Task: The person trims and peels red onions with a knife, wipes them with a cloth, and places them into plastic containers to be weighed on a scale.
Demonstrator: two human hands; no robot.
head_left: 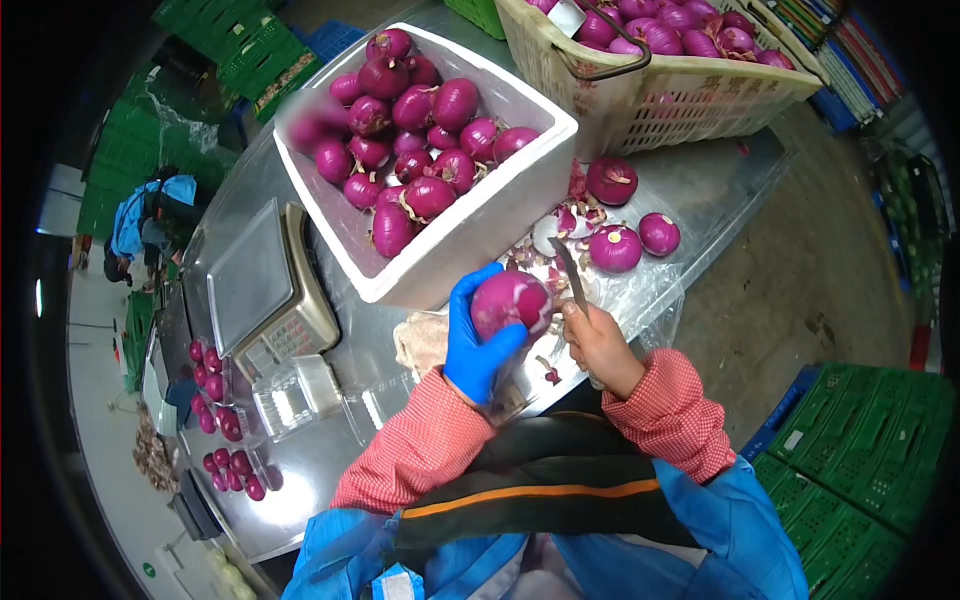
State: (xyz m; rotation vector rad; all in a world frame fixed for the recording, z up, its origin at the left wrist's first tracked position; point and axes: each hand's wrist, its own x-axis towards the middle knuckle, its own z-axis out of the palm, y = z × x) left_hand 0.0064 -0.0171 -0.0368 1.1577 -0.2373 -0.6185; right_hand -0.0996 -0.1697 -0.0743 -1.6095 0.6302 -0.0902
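Note:
In a blue glove, my left hand [478, 345] is wrapped round a large red onion [508, 303] above the table's front edge. My bare right hand [597, 345] grips a knife [570, 270] by its handle, blade pointing up and away, just right of that onion. Beyond the knife lie loose red onions [614, 248] and a heap of papery peelings and scraps [540, 245] on the metal table. A white foam box [470, 235] filled with peeled, shiny red onions [412, 110] stands ahead of my left hand.
A slatted plastic basket [690, 105] of onions stands at the table's far end. Left are a weighing scale [275, 300], clear plastic trays [298, 395] and packed onions [228, 425]. Green crates [850, 440] are stacked at right. A person in blue [150, 215] bends down at far left.

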